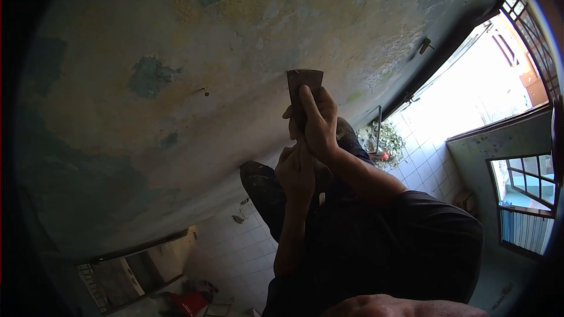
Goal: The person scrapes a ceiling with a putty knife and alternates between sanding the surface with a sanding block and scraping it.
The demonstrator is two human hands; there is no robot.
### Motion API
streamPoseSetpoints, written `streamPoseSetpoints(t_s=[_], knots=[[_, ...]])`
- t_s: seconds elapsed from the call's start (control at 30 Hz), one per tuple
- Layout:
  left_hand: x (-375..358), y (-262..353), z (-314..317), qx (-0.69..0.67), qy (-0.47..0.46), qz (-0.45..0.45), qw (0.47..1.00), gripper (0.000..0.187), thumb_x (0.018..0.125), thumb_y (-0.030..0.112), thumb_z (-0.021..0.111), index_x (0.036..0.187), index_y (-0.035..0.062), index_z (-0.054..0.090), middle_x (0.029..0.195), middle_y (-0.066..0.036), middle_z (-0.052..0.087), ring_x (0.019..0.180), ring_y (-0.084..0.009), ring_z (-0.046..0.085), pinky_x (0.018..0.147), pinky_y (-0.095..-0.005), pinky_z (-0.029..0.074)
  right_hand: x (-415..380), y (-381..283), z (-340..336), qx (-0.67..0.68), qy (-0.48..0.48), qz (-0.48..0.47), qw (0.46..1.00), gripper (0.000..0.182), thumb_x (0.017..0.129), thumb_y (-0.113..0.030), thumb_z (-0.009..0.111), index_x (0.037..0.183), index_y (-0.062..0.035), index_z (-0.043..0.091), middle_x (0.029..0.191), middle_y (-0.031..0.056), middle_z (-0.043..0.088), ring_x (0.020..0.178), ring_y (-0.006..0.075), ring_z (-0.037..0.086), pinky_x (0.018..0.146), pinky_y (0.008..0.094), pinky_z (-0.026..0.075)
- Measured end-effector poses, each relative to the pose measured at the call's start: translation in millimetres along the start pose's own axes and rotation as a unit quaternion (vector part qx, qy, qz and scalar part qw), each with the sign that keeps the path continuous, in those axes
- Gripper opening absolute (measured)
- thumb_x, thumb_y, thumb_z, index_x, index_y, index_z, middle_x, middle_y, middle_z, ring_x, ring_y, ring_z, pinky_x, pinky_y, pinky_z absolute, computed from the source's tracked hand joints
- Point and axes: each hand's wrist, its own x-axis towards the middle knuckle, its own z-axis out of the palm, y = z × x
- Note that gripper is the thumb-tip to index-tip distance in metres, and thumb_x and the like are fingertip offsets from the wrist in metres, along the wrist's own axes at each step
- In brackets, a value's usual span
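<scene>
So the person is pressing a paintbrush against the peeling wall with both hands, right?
Not quite. It is a flat scraper, not a paintbrush. The head view shows its wide blade against the peeling wall, with the right hand higher on it and the left hand gripping just below.

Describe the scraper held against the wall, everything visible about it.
The scraper has a flat, dark, rusty-looking blade, widest at its straight top edge and narrowing downward. It stands upright with the blade pressed on the peeling, patchy wall. Its handle is hidden inside the right hand, whose forefinger lies up the blade. The left hand grips just below. Finer detail is lost in shadow.
</scene>
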Motion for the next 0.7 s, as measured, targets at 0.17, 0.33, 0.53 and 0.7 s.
streamPoseSetpoints(t_s=[0.17, 0.33, 0.53, 0.7], knots=[[10, 14, 6, -0.003, 0.033, -0.004, 0.999, 0.024, 0.101, 0.012, 0.059, 0.101, -0.0083, 0.073, 0.083, -0.020, 0.073, 0.076, -0.0314, 0.068, 0.074, -0.0410, 0.052, 6, -11, 4, -0.009, -0.003, -0.022, 1.000, 0.026, 0.108, -0.029, 0.055, 0.100, -0.0040, 0.052, 0.069, 0.0144, 0.066, 0.037, 0.0153, 0.053, 0.034, 0.0260, 0.039], [46, 53, 6, 0.002, 0.032, 0.074, 0.997, 0.022, 0.099, 0.009, 0.060, 0.103, -0.0078, 0.073, 0.085, -0.020, 0.073, 0.075, -0.0331, 0.069, 0.078, -0.0413, 0.052, 25, -50, 21, 0.037, 0.001, -0.071, 0.997, 0.028, 0.108, -0.030, 0.055, 0.097, -0.0048, 0.051, 0.069, 0.0133, 0.066, 0.037, 0.0142, 0.052, 0.034, 0.0257, 0.038], [37, 43, 11, -0.010, 0.023, 0.105, 0.994, 0.021, 0.099, 0.009, 0.060, 0.101, -0.0084, 0.071, 0.083, -0.019, 0.072, 0.072, -0.0333, 0.066, 0.077, -0.0416, 0.052, 21, -48, 9, 0.037, -0.003, -0.054, 0.998, 0.027, 0.108, -0.030, 0.056, 0.099, -0.0053, 0.052, 0.069, 0.0130, 0.066, 0.037, 0.0139, 0.052, 0.034, 0.0255, 0.038], [1, 25, 6, 0.021, 0.001, 0.020, 1.000, 0.024, 0.100, 0.010, 0.059, 0.109, -0.0090, 0.072, 0.087, -0.020, 0.073, 0.077, -0.0326, 0.066, 0.076, -0.0416, 0.052, 3, -19, -3, 0.021, 0.003, 0.017, 1.000, 0.027, 0.108, -0.030, 0.056, 0.101, -0.0038, 0.053, 0.069, 0.0132, 0.066, 0.038, 0.0140, 0.053, 0.034, 0.0252, 0.038]])
